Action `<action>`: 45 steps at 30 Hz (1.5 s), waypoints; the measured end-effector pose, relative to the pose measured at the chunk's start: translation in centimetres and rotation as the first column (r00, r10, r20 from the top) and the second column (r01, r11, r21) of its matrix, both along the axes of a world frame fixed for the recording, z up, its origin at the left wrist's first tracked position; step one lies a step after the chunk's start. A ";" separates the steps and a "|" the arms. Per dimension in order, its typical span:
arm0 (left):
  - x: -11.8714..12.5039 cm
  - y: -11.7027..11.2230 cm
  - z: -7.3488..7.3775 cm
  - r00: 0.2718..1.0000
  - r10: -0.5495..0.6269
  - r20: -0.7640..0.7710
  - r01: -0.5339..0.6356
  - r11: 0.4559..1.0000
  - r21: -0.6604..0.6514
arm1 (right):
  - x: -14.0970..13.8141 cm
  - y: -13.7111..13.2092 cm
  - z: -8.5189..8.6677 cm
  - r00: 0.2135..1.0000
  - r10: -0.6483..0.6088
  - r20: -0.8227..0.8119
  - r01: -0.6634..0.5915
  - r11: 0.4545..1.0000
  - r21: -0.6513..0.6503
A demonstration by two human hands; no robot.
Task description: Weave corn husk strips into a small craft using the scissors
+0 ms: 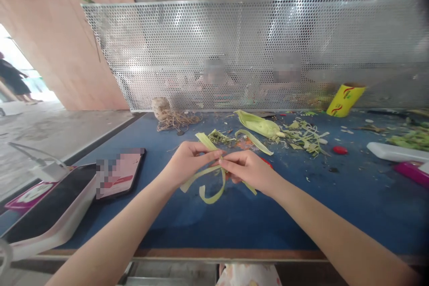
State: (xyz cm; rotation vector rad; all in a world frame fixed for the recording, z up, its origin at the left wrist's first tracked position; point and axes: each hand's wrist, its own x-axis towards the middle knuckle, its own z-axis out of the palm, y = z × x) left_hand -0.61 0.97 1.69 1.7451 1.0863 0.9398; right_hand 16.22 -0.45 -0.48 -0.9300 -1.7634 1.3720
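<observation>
Both my hands meet over the blue tabletop, pinching pale green leaf strips [214, 196] where they cross. My left hand [188, 161] is closed with thumb and forefinger together on the strips. Beside it, my right hand [246, 167] pinches the same crossing point from the other side. Strip ends stick out above and below the fingers, and one curls down toward me. Just beyond the hands lie a loose strip [256, 140], a small heap of green shreds [219, 137] and a pale green husk-like piece [259, 124]. The exact crossing is partly hidden by my fingertips.
A phone [125, 172] and a larger white-edged device [53, 205] lie at left. Tangled twine [177, 119] sits behind. Shredded leaves [303, 136], a red oval object [339, 149] and a yellow cylinder [345, 99] are at right. A perforated metal screen [234, 35] borders the table's back.
</observation>
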 end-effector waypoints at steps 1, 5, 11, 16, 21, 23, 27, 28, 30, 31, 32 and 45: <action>-0.1 0.1 -0.1 0.999 0.035 -0.004 -0.035 0.999 0.029 | 0.0 0.1 -0.1 1.000 -0.001 -0.018 0.001 1.000 -0.020; -0.4 0.4 0.3 0.985 0.170 0.032 -0.173 0.978 0.116 | -0.1 0.1 -0.1 1.000 -0.005 -0.020 0.004 0.999 -0.054; -0.9 0.7 0.7 0.987 0.161 0.000 -0.161 0.986 0.045 | 0.0 0.0 0.1 0.999 -0.039 -0.036 0.036 0.997 -0.072; -1.3 0.7 0.9 0.998 0.063 -0.025 -0.064 0.996 -0.058 | 0.4 0.5 0.4 0.991 -0.087 -0.103 0.082 0.996 -0.047; -1.3 0.4 1.0 0.955 0.013 -0.295 0.052 0.976 0.213 | 0.5 0.6 0.5 0.990 -0.141 -0.025 0.143 0.986 0.081; -1.4 0.3 1.1 0.917 0.100 -0.387 0.013 0.960 0.279 | 0.6 0.6 0.4 0.986 -0.165 -0.022 0.166 0.980 0.112; -1.3 0.2 1.3 0.883 0.035 -0.468 0.107 0.956 0.274 | 0.6 0.6 0.4 0.978 -0.198 -0.068 0.203 0.976 0.075; -1.3 0.2 1.3 0.886 0.024 -0.463 0.121 0.952 0.281 | 0.6 0.6 0.4 0.975 -0.208 -0.079 0.214 0.975 0.066; -1.5 0.3 1.5 0.892 0.064 -0.448 0.090 0.945 0.315 | 0.6 0.6 0.5 0.969 -0.223 -0.106 0.229 0.972 0.051; -1.6 0.4 1.7 0.891 0.103 -0.443 0.056 0.942 0.332 | 0.5 0.6 0.4 0.967 -0.225 -0.119 0.231 0.972 0.039; -1.8 0.5 1.9 0.887 0.139 -0.440 0.025 0.938 0.346 | 0.4 0.6 0.4 0.965 -0.226 -0.134 0.231 0.973 0.021; -1.4 0.9 0.7 0.994 -0.078 0.071 0.105 0.822 -0.560 | 0.5 1.2 -0.1 0.918 -0.198 -0.343 0.162 0.978 -0.129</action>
